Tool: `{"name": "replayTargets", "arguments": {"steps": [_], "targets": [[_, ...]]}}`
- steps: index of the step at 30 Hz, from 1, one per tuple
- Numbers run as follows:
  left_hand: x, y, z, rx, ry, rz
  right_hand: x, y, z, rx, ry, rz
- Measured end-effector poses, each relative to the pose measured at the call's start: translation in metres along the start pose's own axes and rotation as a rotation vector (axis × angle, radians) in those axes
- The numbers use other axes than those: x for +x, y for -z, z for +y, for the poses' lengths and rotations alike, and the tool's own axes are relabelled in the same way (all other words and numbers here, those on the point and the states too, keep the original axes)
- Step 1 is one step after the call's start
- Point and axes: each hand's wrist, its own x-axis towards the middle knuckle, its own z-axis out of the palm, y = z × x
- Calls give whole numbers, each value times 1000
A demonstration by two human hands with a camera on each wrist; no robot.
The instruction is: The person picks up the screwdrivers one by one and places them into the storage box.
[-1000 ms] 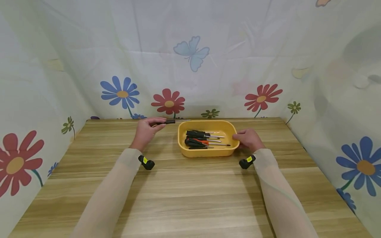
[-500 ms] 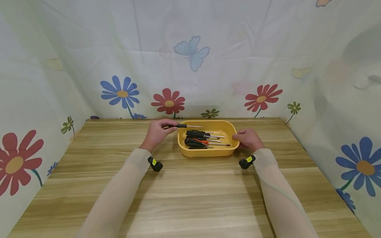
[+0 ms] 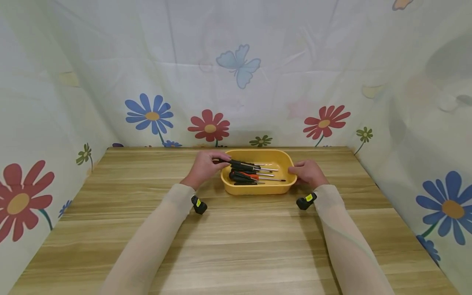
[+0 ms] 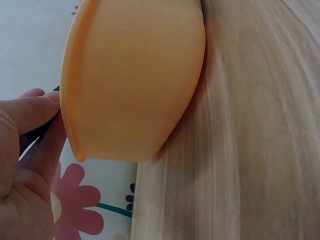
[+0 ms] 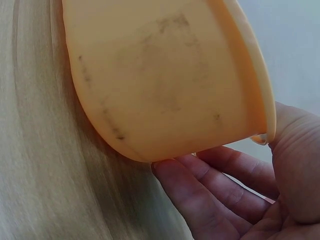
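Note:
A yellow plastic bin stands near the table's far edge with several screwdrivers inside, most with black handles and one partly orange. My left hand pinches a black-handled screwdriver between thumb and fingers at the bin's left rim, its shaft pointing right over the others. In the left wrist view the bin's side wall covers most of that screwdriver. My right hand grips the bin's right end, thumb over the rim and fingers against the underside of the wall in the right wrist view.
The wood-grain table spreads in front of the bin. A white curtain printed with flowers and a butterfly hangs behind and at both sides. Each sleeve cuff carries a small black camera.
My left hand has moved right and slightly down, bringing the screwdriver from beside the bin to over its inside. The right hand and the bin have stayed in place.

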Motion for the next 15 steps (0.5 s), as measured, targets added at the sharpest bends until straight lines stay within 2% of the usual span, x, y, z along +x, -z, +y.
{"name": "replayTargets", "arguments": {"steps": [10,15], "targets": [[6,-12,5,113,-70,-31,0,-1,-1,19,-22,7],[6,-19,11,161,-58,-44,-1,-1,-1,19,-18,5]]}}
